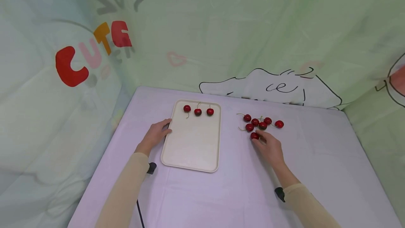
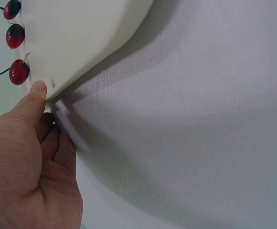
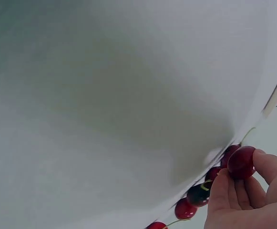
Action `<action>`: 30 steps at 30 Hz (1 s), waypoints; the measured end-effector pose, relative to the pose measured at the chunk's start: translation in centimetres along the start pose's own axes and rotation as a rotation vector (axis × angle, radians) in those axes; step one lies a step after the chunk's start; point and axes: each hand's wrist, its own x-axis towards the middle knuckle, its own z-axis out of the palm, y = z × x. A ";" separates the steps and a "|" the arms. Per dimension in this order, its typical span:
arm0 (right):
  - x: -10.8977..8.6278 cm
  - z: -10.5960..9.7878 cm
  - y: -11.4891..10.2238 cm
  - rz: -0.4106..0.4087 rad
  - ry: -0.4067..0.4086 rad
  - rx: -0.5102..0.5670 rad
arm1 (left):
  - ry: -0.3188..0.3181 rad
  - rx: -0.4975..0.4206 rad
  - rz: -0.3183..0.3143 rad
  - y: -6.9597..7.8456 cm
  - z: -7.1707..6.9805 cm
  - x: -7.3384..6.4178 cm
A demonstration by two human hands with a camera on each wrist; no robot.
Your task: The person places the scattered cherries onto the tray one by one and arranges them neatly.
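Note:
My left hand (image 1: 155, 133) grips the left rim of a cream rectangular tray (image 1: 191, 143); the left wrist view shows the thumb on top of the rim and the other fingers curled at its underside. Along the tray's far end lie three red cherries with stems, among them a middle cherry (image 1: 197, 112). To the right of the tray, my right hand (image 1: 271, 149) pinches a dark red cherry (image 3: 241, 162) between thumb and fingertips. Just beyond it is a loose group of several cherries (image 1: 262, 125), some with thin green stems.
A pale lilac cloth (image 1: 234, 192) covers the table. Printed fabric (image 1: 240, 38) hangs behind it and at both sides. Black wrist pieces (image 1: 152, 168) show beside the sleeves, and a thin black cable (image 1: 140, 213) runs by the left forearm.

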 end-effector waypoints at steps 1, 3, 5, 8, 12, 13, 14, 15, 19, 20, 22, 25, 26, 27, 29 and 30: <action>0.0 0.1 -0.2 -0.003 0.005 0.004 | 0.000 -0.001 0.000 0.0 0.0 0.0; 0.0 0.2 -0.7 -0.016 0.015 0.008 | 0.002 -0.001 0.007 0.0 0.0 0.0; 0.2 0.3 -1.4 -0.033 0.024 0.021 | 0.006 0.002 0.015 -0.1 0.0 0.0; 0.4 0.3 -2.6 -0.058 0.034 0.048 | 0.007 -0.002 0.009 0.0 0.0 0.0; 0.9 0.6 -4.2 -0.075 0.039 0.091 | 0.002 -0.003 0.009 0.0 0.0 0.0; 1.1 0.7 -4.7 -0.081 0.037 0.097 | 0.002 -0.006 0.009 0.0 0.0 0.0; 1.2 0.9 -5.1 -0.088 0.035 0.098 | 0.002 -0.005 0.011 0.0 0.0 0.0; 1.4 1.1 -5.5 -0.095 0.034 0.101 | 0.001 -0.005 0.013 0.0 0.0 0.0; 2.2 2.3 -7.1 -0.136 0.035 0.104 | -0.002 0.001 0.008 -0.1 0.0 0.1; 2.4 2.7 -7.5 -0.145 0.033 0.109 | -0.005 0.004 0.007 -0.1 0.0 0.1; 2.8 3.4 -8.4 -0.158 0.021 0.120 | -0.008 0.005 0.002 -0.1 0.0 0.2; 3.4 4.8 -9.8 -0.179 -0.005 0.141 | -0.011 -0.004 -0.001 0.0 -0.1 0.1; 3.6 5.4 -10.3 -0.185 -0.015 0.147 | -0.011 -0.007 0.001 0.0 -0.2 0.1; 3.7 5.9 -10.8 -0.194 -0.028 0.155 | -0.011 -0.010 0.001 0.1 -0.2 0.0; 4.1 7.1 -11.8 -0.216 -0.047 0.155 | -0.011 -0.014 0.008 0.2 -0.3 0.0; 4.2 7.7 -12.3 -0.226 -0.059 0.157 | -0.011 -0.015 0.007 0.2 -0.4 -0.1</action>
